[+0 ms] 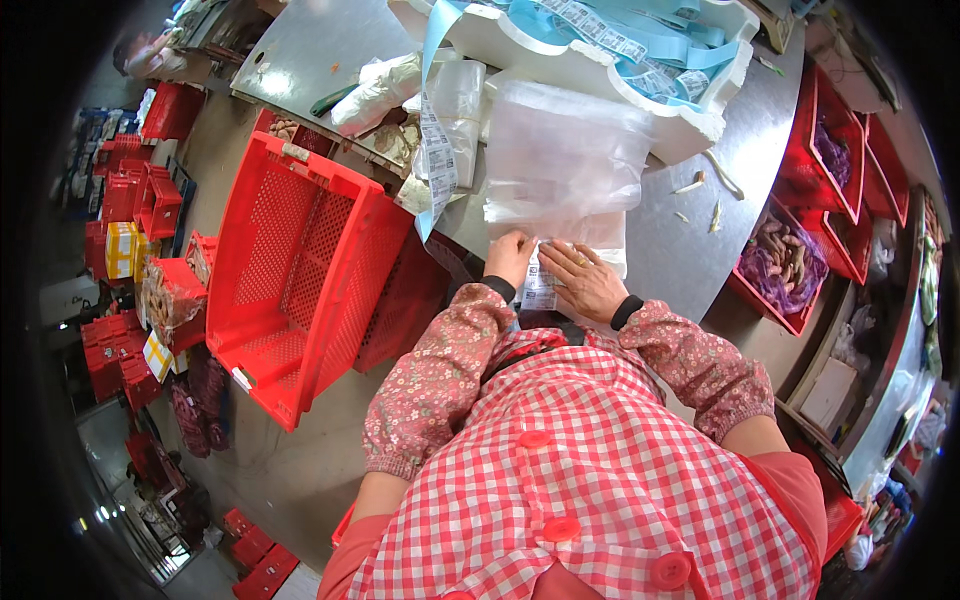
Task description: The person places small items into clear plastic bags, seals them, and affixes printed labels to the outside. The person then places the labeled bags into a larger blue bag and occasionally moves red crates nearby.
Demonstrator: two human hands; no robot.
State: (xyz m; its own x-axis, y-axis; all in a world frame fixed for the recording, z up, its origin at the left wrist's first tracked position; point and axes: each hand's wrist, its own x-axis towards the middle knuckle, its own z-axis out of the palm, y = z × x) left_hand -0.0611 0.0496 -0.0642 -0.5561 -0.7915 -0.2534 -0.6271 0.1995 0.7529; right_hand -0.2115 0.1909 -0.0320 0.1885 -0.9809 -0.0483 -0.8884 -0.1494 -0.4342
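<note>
A stack of clear plastic bags (565, 150) lies on the metal table in front of me. At its near end a white printed label (540, 288) rests between my hands. My left hand (511, 260) is closed, its fingertips pinched at the label's upper left edge. Flat over the bag and the label's right side lies my right hand (588, 282), fingers stretched out and a ring on one of them. A blue strip of labels (438, 130) hangs down to the left of the bags.
A white foam box (690, 135) holding rolls of blue label strip (620, 45) stands at the back. An upright red crate (290, 270) is on the left. Red crates with purple net bags (785, 265) stand right. Root scraps (722, 175) lie on the table.
</note>
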